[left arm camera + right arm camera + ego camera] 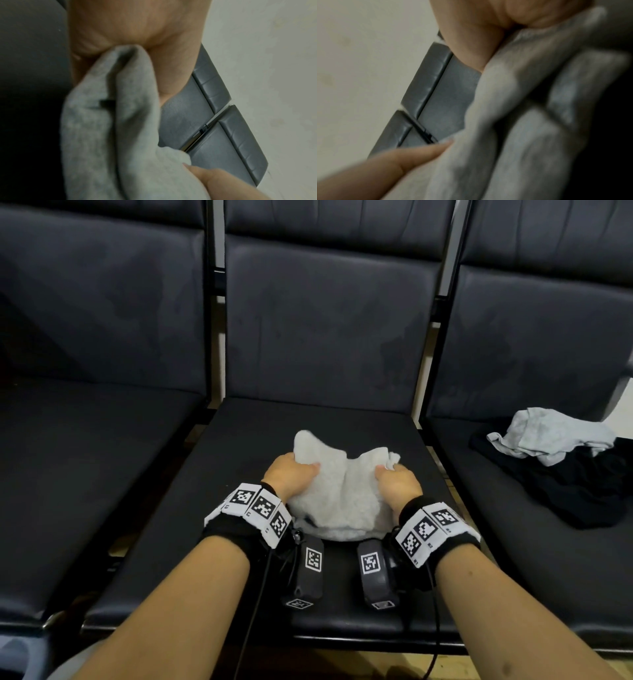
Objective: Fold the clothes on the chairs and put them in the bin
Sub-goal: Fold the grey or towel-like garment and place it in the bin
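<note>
So the light grey garment is bunched up on the seat of the middle chair, and it's gripped at both sides: the left hand is curled round its left edge, the right hand is clamped on the right edge, thumbs on top. Nothing is squared up yet, so the fold is probably best started by lifting and shaking the cloth flat, then laying it on the seat with edges matched before it's halved. A pale garment and a black one are waiting on the right chair. No bin can be seen.
</note>
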Available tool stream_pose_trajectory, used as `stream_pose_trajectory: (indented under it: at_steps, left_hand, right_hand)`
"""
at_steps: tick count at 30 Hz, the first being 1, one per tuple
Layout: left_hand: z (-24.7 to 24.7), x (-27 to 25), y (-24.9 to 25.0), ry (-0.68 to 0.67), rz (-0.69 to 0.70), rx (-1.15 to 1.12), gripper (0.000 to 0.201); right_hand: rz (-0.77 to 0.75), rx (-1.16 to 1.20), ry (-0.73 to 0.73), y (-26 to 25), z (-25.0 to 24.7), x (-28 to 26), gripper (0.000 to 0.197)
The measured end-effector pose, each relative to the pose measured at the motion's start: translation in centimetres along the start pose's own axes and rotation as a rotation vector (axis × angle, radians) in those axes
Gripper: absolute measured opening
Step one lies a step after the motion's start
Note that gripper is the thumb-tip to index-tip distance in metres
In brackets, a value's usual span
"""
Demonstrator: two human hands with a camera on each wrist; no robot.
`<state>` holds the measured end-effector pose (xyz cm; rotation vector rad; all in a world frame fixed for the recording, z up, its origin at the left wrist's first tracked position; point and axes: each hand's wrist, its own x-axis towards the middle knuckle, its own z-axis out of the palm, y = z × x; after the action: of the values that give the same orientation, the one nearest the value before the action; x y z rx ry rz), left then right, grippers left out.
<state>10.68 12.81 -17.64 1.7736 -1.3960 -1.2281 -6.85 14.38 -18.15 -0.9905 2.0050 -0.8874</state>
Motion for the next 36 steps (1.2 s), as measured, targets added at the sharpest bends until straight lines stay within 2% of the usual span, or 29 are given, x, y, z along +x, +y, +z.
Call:
stream_pose_trajectory:
  at_steps: [4,8,11,14,17,19,21,24,29,32,36]
  left_hand:
    - [-1.2,-0.8,0.0,0.039,0.19,0.123,0.037]
    - [-4.4,-3.5,0.1,0.104,0.269,0.245,0.032]
    - [-8.5,-5.8,-0.4,0.176,0.335,0.141,0.033]
    - [-13.9,-9.1,-1.4,0.282,0.392,0.016,0.034]
    - [-18.9,-12.2,-2.5,0.375,0.388,-0.073,0.033]
    - [-22.7,-14.8,-3.8,0.458,0.358,-0.095,0.032]
    - [-26.3,-17.3,-5.3,0.558,0.304,-0.151,0.032]
    - [-31.5,-21.2,-8.3,0.698,0.246,-0.254,0.034]
    - [-37.5,-26.6,-15.1,0.841,0.112,-0.342,0.03]
    - [-39.9,-28.1,-20.4,0.86,-0.022,-0.377,0.034]
    - [-41.4,-28.9,-27.4,0.854,-0.204,-0.495,0.03]
  right_hand:
    - [-0.216,-0.111,0.012,-0.9,-0.3,-1.9,0.037]
    - [-0.371,-0.19,0.009,-2.3,-0.2,-4.6,0.035]
    - [-0.387,-0.209,-0.001,-3.7,0.9,-6.6,0.043]
    - [-0.464,-0.167,-0.058,-6.7,3.3,-9.5,0.053]
    - [-0.542,-0.06,-0.159,-10.8,6.2,-12.4,0.041]
    - [-0.561,0.05,-0.256,-13.5,9.0,-15.3,0.026]
    - [-0.614,0.074,-0.324,-15.9,11.9,-18.3,0.023]
    - [-0.747,0.01,-0.416,-18.6,16.7,-23.4,0.026]
    - [-1.0,-0.232,-0.642,-20.2,24.5,-30.7,0.029]
    - [-1.048,-0.354,-0.753,-20.3,29.2,-33.0,0.028]
    - [-1.073,-0.487,-0.892,-18.7,36.8,-35.5,0.028]
